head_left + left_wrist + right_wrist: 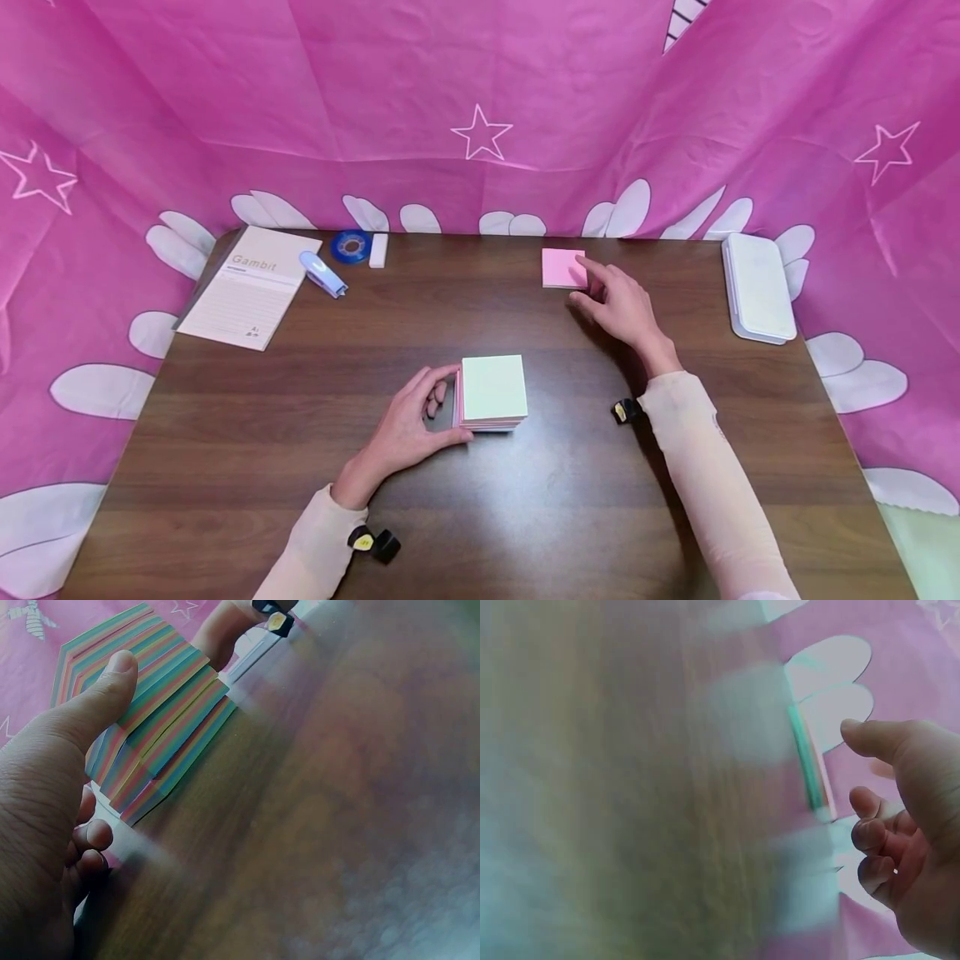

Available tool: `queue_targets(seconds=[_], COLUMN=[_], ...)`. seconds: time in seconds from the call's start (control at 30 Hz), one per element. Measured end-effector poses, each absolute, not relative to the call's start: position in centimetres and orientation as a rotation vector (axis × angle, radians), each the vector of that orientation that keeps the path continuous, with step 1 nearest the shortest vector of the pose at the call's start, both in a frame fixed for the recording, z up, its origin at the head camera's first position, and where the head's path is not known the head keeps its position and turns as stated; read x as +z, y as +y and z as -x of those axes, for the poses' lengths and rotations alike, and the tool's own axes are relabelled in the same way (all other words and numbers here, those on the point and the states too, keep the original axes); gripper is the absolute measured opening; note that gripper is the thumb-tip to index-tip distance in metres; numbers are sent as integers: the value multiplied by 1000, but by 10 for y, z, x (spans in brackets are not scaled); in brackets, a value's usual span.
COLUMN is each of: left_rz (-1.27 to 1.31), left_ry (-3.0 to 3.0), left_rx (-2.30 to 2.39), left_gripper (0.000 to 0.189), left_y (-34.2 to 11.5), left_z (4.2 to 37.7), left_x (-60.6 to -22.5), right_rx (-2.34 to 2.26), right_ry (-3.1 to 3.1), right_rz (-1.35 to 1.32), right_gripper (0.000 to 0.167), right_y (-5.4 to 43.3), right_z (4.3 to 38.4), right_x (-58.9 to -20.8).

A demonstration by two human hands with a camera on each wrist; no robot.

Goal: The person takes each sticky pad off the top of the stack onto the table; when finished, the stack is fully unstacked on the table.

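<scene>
Pale green paper tops a squared stack of notes (493, 388), which sits near the middle of the counter (300, 467), layered in pink and white edges below; the wrist view shows its sides striped in many colours. The left hand (405, 425) has its grip on the stack, thumb against the near side and index finger at the left edge; that fingertip is hidden behind the paper in the left wrist view. Farther back and to the right lies a small pink pad (562, 267). The right hand (621, 304) reaches to it with its grip parted, index fingertip over the right edge and thumb by the near right corner; whether either touches the paper is hard to tell. In the right wrist view its index finger is mostly hidden and the counter is a blur.

Toward the far left lie a notebook (243, 292) marked "Gambit", its smaller print too small to read, a pale stapler (323, 274) overlapping its edge, a blue tape roll (351, 247) and a white block (378, 250). A white case (759, 287) stands at the far right. Pink curtain (390, 67) surrounds the counter, cut off by the frame, and both sleeves run out at the bottom.
</scene>
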State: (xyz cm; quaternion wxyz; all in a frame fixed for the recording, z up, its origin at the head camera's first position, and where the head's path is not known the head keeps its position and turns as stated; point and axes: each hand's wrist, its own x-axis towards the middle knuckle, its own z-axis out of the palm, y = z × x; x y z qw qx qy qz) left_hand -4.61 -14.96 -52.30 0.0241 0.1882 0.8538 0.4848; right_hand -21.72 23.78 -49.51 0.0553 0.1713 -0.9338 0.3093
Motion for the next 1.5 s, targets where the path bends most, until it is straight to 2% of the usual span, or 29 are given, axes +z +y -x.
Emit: queue_targets(seconds=[0.37,0.93,1.13,1.37,1.5], left_rz=[-591,-610,-630,-647,-646], left_ry=[2631,2616,2621,2624,2609], left_rx=[1508,1586,1602,1616,1624], left_gripper=[91,88,88,87,87], left_y=[-151,-152,-151,-151,-151], left_z=[47,49,48,46,46], left_x=[-523,-521,-522,-521,-522], right_rx=[1013,1217,1238,1067,1026], right_ry=[-2663,-2549,-2626,-2832,-2846], right_rz=[-573,-870,-981,-1031,-1005], right_gripper=[50,42,52,88,91], right_y=[213,174,166,154,149], right_z=[168,110,95,81,78], right_x=[-468,-449,-441,-438,-440])
